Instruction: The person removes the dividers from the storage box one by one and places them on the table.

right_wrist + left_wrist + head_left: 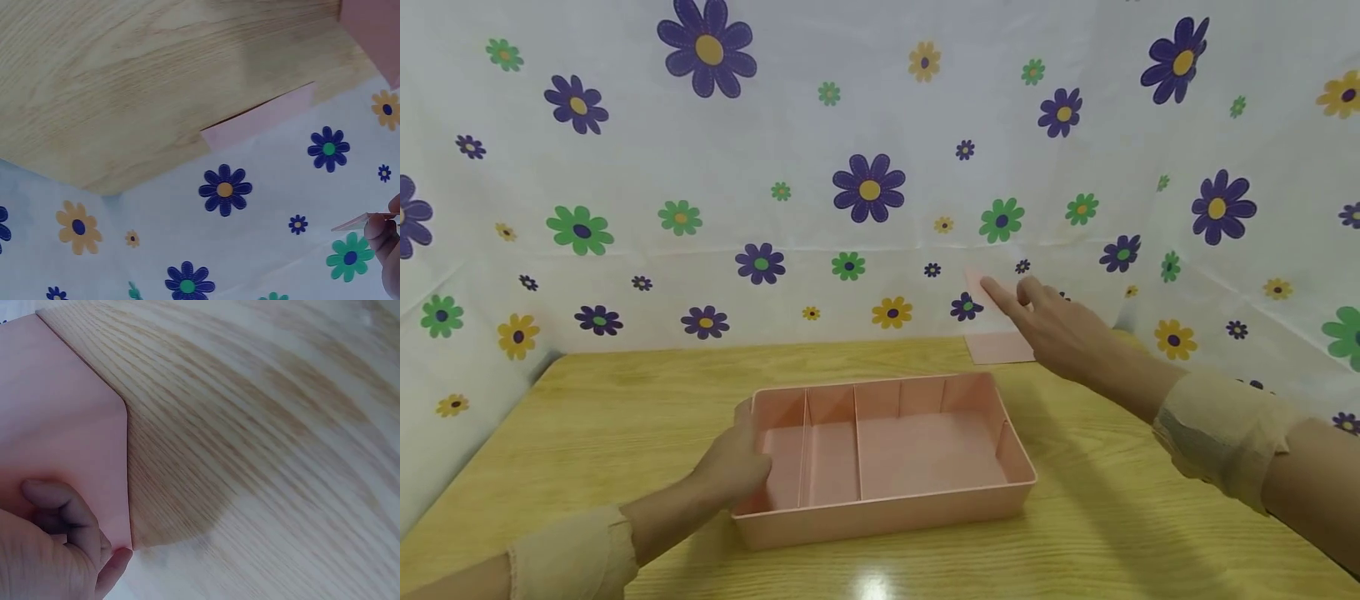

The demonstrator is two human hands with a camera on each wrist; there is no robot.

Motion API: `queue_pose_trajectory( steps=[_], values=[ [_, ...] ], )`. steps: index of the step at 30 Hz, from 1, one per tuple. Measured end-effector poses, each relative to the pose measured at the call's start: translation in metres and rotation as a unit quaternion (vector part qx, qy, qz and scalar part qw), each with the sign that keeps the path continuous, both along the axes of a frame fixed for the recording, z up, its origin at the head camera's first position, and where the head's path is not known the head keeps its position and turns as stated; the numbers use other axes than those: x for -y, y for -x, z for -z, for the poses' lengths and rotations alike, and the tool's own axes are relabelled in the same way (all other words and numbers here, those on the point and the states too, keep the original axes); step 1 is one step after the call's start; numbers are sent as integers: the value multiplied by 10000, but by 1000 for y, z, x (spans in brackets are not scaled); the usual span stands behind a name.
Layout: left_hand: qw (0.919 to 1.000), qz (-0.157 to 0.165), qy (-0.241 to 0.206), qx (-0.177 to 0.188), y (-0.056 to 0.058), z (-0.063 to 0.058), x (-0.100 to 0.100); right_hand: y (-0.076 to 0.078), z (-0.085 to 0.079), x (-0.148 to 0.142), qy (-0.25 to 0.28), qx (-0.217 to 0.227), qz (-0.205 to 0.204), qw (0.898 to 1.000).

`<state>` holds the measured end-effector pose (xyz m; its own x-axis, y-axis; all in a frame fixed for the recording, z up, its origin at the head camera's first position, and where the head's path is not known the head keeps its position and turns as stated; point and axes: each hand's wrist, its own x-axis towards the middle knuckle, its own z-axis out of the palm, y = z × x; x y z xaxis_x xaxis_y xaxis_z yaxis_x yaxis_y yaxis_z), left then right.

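Observation:
A pink box [887, 515] with upright partitions [857, 442] sits on the wooden table. My left hand [730, 465] grips its left end wall, with the thumb inside and the fingers outside. In the left wrist view the fingers of that hand [59, 540] curl against the pink wall. Up behind the box's right end, my right hand [1067, 335] pinches a thin pale pink panel [975, 286], raised in front of the cloth. The panel [351, 223] appears nearly edge-on in the right wrist view. Below that hand, a second flat pink panel [998, 349] lies near the table's back edge.
A white cloth [805, 217] printed with purple, green and yellow flowers hangs behind the table and along both sides. Bare wood of the table [625, 400] shows left of the box, and more to its right under the right arm's shadow.

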<state>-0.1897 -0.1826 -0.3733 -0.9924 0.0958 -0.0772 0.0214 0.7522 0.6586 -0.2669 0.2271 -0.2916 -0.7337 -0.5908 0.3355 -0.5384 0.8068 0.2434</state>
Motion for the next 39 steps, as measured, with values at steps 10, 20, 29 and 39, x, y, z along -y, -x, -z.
queue_pose_trajectory(
  steps=[10,20,29,39],
  values=[
    [9999,20,-113,45,-4,-3,5,-2,55,-36,-842,156,192,9961],
    [9996,28,-239,135,-6,-1,12,-10,85,-48,-1672,1161,45,9791],
    [9999,47,-8,153,-11,-3,26,-14,77,-49,-2451,2382,-79,9398],
    [9998,45,-8,178,-11,-4,27,-1,82,-37,-686,3400,849,9341]
  ],
)
